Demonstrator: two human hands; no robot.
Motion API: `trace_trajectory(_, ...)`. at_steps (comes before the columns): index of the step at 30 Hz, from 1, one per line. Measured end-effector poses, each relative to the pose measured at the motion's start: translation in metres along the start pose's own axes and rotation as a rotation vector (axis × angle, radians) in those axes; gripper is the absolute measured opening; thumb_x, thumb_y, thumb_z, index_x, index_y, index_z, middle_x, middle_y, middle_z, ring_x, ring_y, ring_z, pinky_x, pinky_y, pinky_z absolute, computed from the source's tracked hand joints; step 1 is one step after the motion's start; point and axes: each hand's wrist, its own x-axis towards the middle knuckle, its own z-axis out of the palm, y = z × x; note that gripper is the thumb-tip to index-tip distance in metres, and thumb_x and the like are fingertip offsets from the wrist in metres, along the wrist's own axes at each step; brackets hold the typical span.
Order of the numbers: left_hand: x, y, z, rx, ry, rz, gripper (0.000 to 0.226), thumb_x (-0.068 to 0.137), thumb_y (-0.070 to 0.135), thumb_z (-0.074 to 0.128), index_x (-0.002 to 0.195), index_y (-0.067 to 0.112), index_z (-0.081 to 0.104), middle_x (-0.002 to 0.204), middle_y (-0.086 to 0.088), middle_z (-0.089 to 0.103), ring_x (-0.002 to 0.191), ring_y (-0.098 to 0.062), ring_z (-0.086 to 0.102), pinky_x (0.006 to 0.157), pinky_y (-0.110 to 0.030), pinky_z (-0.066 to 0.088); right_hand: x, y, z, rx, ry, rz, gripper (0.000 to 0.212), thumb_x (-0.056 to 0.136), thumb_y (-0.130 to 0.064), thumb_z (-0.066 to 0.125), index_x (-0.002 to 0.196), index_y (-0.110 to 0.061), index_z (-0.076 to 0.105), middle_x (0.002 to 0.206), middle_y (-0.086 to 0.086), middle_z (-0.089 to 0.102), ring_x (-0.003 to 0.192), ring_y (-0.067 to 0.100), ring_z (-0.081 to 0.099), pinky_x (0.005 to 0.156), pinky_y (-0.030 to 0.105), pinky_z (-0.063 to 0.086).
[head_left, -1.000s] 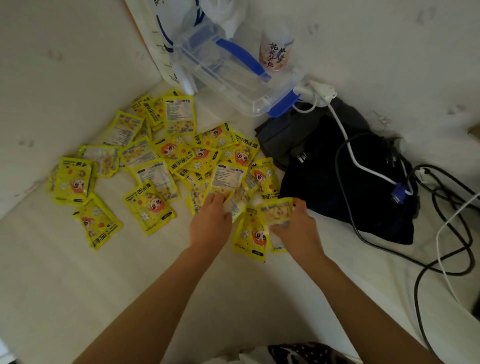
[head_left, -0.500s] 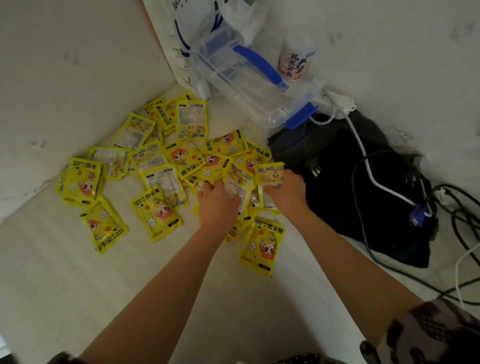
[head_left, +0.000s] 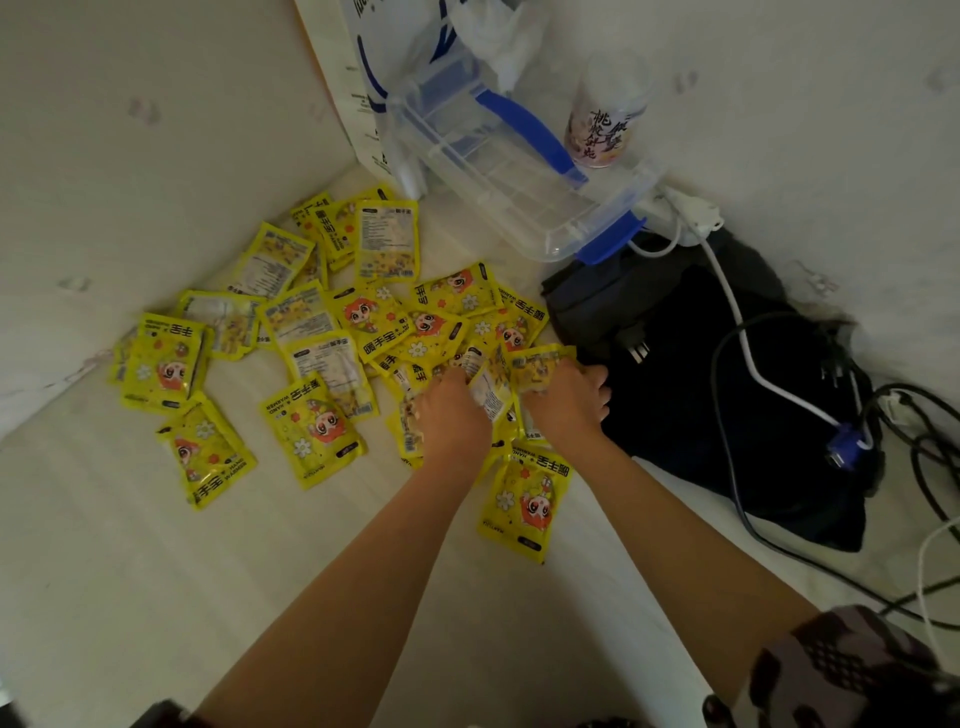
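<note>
Many yellow packets (head_left: 311, 426), cartoon face print, strewn over pale surface (head_left: 130, 597) in corner of wall (head_left: 156, 130). Right hand (head_left: 563, 402) pinches held packet (head_left: 540, 364); left hand (head_left: 452, 413) beside it, fingers buried in pile, grip unclear. Clear bin (head_left: 519, 208) behind.

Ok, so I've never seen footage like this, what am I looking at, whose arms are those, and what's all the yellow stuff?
No machine here: a person wears a camera on the head, looking down, so the arms are their own. That is the one view. Yellow hand-warmer packets lie scattered on a pale surface, near a clear box, a cup, a black bag and cables. The left hand curls into the pile and seems to grip packets; the right hand pinches one packet.
</note>
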Motion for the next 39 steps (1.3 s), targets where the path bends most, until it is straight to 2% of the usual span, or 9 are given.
trace_trajectory(2,-0.002,0.0,-0.002,-0.045,0.015,0.006,0.015,0.081,-0.004,0.054,0.09,0.008,0.05,0.08,-0.011,0.054,0.091,-0.038,0.056,0.067,-0.042,0.043,-0.001,0.001,-0.002,0.001,0.009,-0.017,0.052,0.086,-0.03,0.067,0.126,-0.006,0.046,0.136,0.021,0.031,0.122,0.046,0.038,0.105,0.051,0.031)
trace_trajectory(6,-0.008,-0.004,-0.02,-0.165,0.042,-0.033,0.036,0.081,-0.001,0.054,0.114,0.013,0.053,0.088,-0.01,0.063,0.073,-0.029,0.058,0.055,-0.033,0.044,-0.006,0.005,-0.005,0.166,0.008,-0.164,0.046,0.084,-0.018,0.068,0.123,-0.003,0.048,0.129,0.02,0.034,0.091,0.034,0.051,0.089,0.036,0.046)
trace_trajectory(10,-0.016,-0.016,-0.044,-0.326,0.031,-0.07,0.042,0.08,0.005,0.063,0.112,0.023,0.042,0.076,0.003,0.05,0.066,-0.023,0.057,0.057,-0.038,0.051,-0.021,0.012,-0.013,0.294,0.034,-0.231,0.049,0.083,-0.014,0.071,0.123,-0.006,0.044,0.126,0.016,0.041,0.101,0.029,0.055,0.08,0.027,0.043)
trace_trajectory(13,-0.02,-0.032,-0.061,-0.397,-0.002,-0.089,0.054,0.08,0.005,0.066,0.122,0.026,0.041,0.084,0.001,0.053,0.066,-0.011,0.055,0.052,-0.027,0.046,-0.039,0.025,-0.018,0.473,0.011,-0.202,0.051,0.08,-0.007,0.073,0.116,-0.015,0.038,0.102,-0.001,0.054,0.082,0.006,0.058,0.059,0.005,0.044)
trace_trajectory(15,-0.021,-0.044,-0.068,-0.353,-0.035,-0.08,0.047,0.079,0.006,0.068,0.121,0.019,0.052,0.094,-0.001,0.061,0.07,-0.01,0.059,0.055,-0.027,0.049,-0.051,0.039,-0.016,0.566,-0.055,-0.144,0.054,0.08,-0.004,0.073,0.117,-0.017,0.036,0.087,-0.013,0.051,0.071,-0.005,0.052,0.047,0.004,0.043)
trace_trajectory(21,-0.026,-0.064,-0.064,-0.071,-0.163,0.122,0.018,0.077,0.008,0.069,0.094,0.008,0.066,0.084,-0.006,0.062,0.079,-0.026,0.06,0.066,-0.034,0.046,-0.076,0.081,0.017,0.349,-0.102,-0.004,0.034,0.078,-0.018,0.074,0.107,-0.008,0.062,0.106,0.012,0.061,0.094,0.023,0.06,0.073,0.024,0.041)
trace_trajectory(27,-0.007,-0.073,-0.045,0.227,-0.093,0.38,0.04,0.076,0.016,0.076,0.113,0.005,0.064,0.138,-0.01,0.048,0.128,-0.033,0.041,0.104,-0.044,0.037,-0.081,0.085,0.033,0.205,-0.078,0.006,0.04,0.083,-0.022,0.068,0.115,-0.004,0.053,0.127,0.016,0.037,0.117,0.032,0.038,0.084,0.027,0.033)
trace_trajectory(31,-0.002,-0.064,-0.037,0.334,-0.17,0.444,0.042,0.079,0.023,0.073,0.116,0.01,0.058,0.151,-0.002,0.036,0.137,-0.027,0.035,0.105,-0.048,0.038,-0.083,0.071,0.038,0.104,-0.072,-0.057,0.05,0.083,-0.023,0.065,0.126,-0.006,0.046,0.134,0.017,0.028,0.12,0.035,0.031,0.095,0.038,0.04)
trace_trajectory(39,-0.02,-0.069,-0.024,0.342,-0.013,0.399,0.036,0.074,0.027,0.076,0.103,0.01,0.064,0.107,-0.007,0.053,0.111,-0.031,0.048,0.092,-0.043,0.039,-0.079,0.063,0.038,0.002,-0.122,-0.095,0.052,0.082,-0.031,0.067,0.126,-0.013,0.047,0.129,0.012,0.037,0.121,0.033,0.039,0.094,0.042,0.04)
